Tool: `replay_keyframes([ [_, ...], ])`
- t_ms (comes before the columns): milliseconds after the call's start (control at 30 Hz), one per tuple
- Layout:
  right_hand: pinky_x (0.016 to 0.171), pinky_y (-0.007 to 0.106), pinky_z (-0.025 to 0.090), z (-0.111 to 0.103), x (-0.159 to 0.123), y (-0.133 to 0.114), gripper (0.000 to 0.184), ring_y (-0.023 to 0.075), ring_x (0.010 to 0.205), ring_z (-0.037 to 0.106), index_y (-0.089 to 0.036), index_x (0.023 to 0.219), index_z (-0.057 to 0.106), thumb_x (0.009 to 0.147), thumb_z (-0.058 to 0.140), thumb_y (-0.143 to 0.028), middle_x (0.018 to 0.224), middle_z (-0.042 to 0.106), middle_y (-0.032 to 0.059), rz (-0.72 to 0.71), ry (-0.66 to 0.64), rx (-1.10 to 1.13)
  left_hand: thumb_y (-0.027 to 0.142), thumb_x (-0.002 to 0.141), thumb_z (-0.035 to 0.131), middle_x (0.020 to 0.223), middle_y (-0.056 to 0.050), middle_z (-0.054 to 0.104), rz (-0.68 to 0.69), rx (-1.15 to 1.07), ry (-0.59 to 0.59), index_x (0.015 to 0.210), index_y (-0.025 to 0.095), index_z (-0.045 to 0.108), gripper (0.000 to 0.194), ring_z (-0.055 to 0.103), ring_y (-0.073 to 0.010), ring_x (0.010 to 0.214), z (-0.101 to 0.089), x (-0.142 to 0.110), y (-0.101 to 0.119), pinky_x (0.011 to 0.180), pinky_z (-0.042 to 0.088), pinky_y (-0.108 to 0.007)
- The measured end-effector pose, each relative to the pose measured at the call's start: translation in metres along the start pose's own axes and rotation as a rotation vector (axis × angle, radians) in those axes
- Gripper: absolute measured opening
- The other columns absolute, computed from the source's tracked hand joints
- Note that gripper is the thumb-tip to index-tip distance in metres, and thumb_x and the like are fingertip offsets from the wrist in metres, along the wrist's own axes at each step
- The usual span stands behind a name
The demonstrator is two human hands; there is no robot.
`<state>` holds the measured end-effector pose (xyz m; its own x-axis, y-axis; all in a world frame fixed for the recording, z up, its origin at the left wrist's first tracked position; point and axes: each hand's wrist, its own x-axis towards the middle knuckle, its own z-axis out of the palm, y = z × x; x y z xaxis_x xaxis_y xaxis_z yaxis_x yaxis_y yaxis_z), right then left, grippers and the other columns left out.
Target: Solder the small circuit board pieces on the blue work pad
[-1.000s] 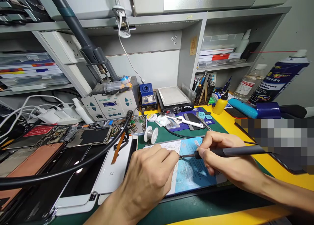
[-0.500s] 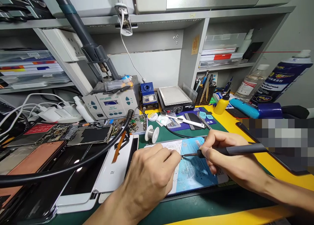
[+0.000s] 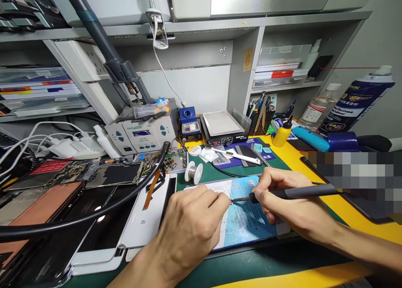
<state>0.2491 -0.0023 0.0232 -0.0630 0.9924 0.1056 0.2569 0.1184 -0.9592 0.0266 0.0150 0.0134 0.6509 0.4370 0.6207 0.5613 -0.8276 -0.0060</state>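
Head view: soldering iron tip at the left fingertips

Near the middle of the bench, the right hand (image 3: 292,206) holds a black-handled soldering iron (image 3: 301,191) like a pen, fingers closed around the grip, its fine tip just beside the left fingertips (image 3: 226,198). The left hand (image 3: 191,227) has its fingers pressed together on a blue-and-white printed sheet (image 3: 251,216) lying on a green bench mat (image 3: 204,183); whether they pinch anything is too small to tell. A tiny silvery bit (image 3: 231,202) shows at the iron's tip. Steady work here calls for bracing both hands and keeping the tip's touch light. The sheet's blue face looks scuffed, with pale smears.
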Motion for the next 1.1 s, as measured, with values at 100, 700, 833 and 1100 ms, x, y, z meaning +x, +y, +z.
replay_keyframes([
  [100, 0.039, 0.021, 0.045, 0.0005, 0.0007, 0.0002, 0.018, 0.0105, 0.038, 0.052, -0.021, 0.062, 0.055, 0.075, 0.067, -0.018, 0.047, 0.056, -0.005, 0.002, 0.006, 0.002, 0.002, 0.085, 0.055, 0.063, 0.002, 0.045, 0.0, 0.0, 0.001, 0.069, 0.019, 0.054, 0.024, 0.04, -0.0159, 0.057, 0.0, 0.0009, -0.0002, 0.052, 0.029, -0.034],
  [700, 0.038, 0.021, 0.048, 0.0008, 0.0007, -0.0042, 0.023, 0.0105, 0.039, 0.051, -0.021, 0.06, 0.055, 0.07, 0.076, -0.023, 0.047, 0.054, -0.0046, 0.101, 0.042, 0.126, 0.001, 0.086, 0.055, 0.061, 0.003, 0.043, -0.014, -0.003, 0.015, 0.066, 0.019, 0.05, 0.028, 0.037, -0.0147, 0.055, -0.0006, 0.003, 0.0015, 0.052, 0.026, -0.034],
  [833, 0.039, 0.022, 0.049, 0.0009, 0.0014, -0.0028, 0.022, 0.0108, 0.039, 0.051, -0.022, 0.06, 0.056, 0.07, 0.075, -0.023, 0.047, 0.055, -0.0047, 0.095, 0.024, 0.125, 0.003, 0.088, 0.055, 0.061, 0.002, 0.044, -0.013, -0.005, 0.017, 0.067, 0.019, 0.05, 0.027, 0.039, -0.0147, 0.056, -0.0002, 0.0011, 0.0009, 0.052, 0.027, -0.034],
  [1100, 0.039, 0.021, 0.048, -0.0009, 0.0011, 0.0004, 0.019, 0.0106, 0.039, 0.052, -0.021, 0.061, 0.057, 0.071, 0.073, -0.018, 0.049, 0.054, -0.0052, 0.065, -0.002, 0.097, 0.006, 0.089, 0.056, 0.063, 0.002, 0.048, 0.006, -0.011, 0.003, 0.068, 0.019, 0.053, 0.025, 0.043, -0.0153, 0.057, 0.0006, 0.0017, 0.0007, 0.053, 0.03, -0.034],
])
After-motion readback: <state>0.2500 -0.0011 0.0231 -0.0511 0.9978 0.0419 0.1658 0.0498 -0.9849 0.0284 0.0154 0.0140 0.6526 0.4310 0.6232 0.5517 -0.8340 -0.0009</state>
